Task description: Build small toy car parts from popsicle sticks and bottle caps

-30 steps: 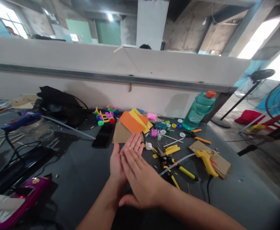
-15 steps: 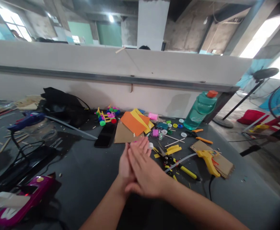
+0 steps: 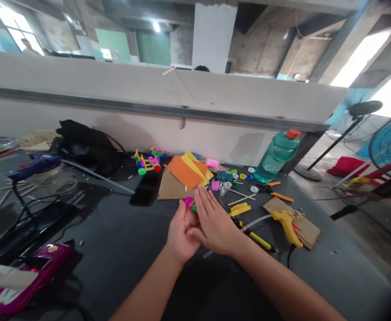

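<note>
My left hand [image 3: 179, 232] is cupped, palm up, above the middle of the dark table. A bright pink bottle cap [image 3: 189, 201] and part of a green cap [image 3: 194, 208] show at its fingers; anything deeper in the palm is hidden. Over that palm lies my right hand [image 3: 215, 218], flat with its fingers stretched out and its thumb across the left palm. Just beyond the fingertips are an orange sheet [image 3: 189, 173], a yellow sheet [image 3: 206, 176] and a piece of brown cardboard [image 3: 168, 186].
A phone [image 3: 145, 189] and a small colourful toy car [image 3: 147, 162] stand at the back. On the right are several loose caps [image 3: 242, 176], a green bottle [image 3: 276, 156], orange-handled pliers [image 3: 280, 196] and a yellow glue gun [image 3: 287, 225]. A blue glue gun [image 3: 36, 165] and purple power strip [image 3: 31, 276] lie left.
My right hand has shifted right and its fingers have tilted up off my left palm. The pink and green caps now show more between the hands.
</note>
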Demonstrator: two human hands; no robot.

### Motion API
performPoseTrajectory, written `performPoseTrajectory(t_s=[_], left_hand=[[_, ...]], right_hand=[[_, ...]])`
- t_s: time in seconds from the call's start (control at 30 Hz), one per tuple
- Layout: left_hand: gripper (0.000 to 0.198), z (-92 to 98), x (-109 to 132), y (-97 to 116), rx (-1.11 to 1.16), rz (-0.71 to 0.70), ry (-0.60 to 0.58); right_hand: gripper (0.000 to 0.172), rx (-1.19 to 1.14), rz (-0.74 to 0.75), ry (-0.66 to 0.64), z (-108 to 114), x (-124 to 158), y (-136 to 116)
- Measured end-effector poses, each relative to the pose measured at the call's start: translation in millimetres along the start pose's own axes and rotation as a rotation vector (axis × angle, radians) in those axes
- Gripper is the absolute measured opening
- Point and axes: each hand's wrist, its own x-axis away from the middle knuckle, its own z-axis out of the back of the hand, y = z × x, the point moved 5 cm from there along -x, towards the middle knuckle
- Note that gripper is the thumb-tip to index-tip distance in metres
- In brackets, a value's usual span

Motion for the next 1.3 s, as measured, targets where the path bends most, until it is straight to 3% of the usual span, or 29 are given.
performPoseTrajectory(t_s=[0.1,0.17,0.23,0.4,0.53,0.63,0.73,0.83,0.93,1.0,1.13,1.3], left_hand=[[0.057,1.0,2,23,-0.005,-0.187,0.005],[0.059,2.3,2,32,-0.008,-0.230,-0.001],[0.060,2.8,1,30,-0.012,-0.172,-0.013],[0.058,1.1,3,12,-0.021,0.012,-0.016],[0.057,1.6,2,9,0.007,0.011,-0.028],[0.058,5.5,-1,9,0.048,-0.026,-0.038],[0.057,11.1,-3,11,0.071,-0.043,0.001],[0.058,14.1,-4,19,0.067,-0.084,0.047],[0.059,10.5,-3,22,0.069,-0.180,0.004],[0.056,6.4,-4,13,0.049,-0.135,-0.044],[0.057,4.0,-3,0,-0.020,0.018,-0.068],[0.055,3.7,-1,12,0.022,-0.114,-0.122]], right_hand=[[0.080,-0.048,0.194,-0.049,-4,3,-20],[0.061,-0.071,0.255,-0.032,-4,4,-29],[0.046,-0.075,0.234,0.026,0,4,-25],[0.028,-0.106,0.096,0.184,14,3,2],[0.022,-0.118,0.030,0.209,10,4,0],[0.032,-0.077,0.120,0.200,-1,6,-13],[0.045,0.001,0.071,0.168,-7,7,-18],[0.053,-0.023,0.093,0.059,-7,7,-28],[0.074,-0.096,0.202,-0.043,-7,7,-38],[0.088,-0.085,0.146,-0.033,-6,5,-30],[0.095,0.017,-0.008,0.052,-4,3,-11],[0.099,-0.037,0.217,-0.006,-5,6,-31]])
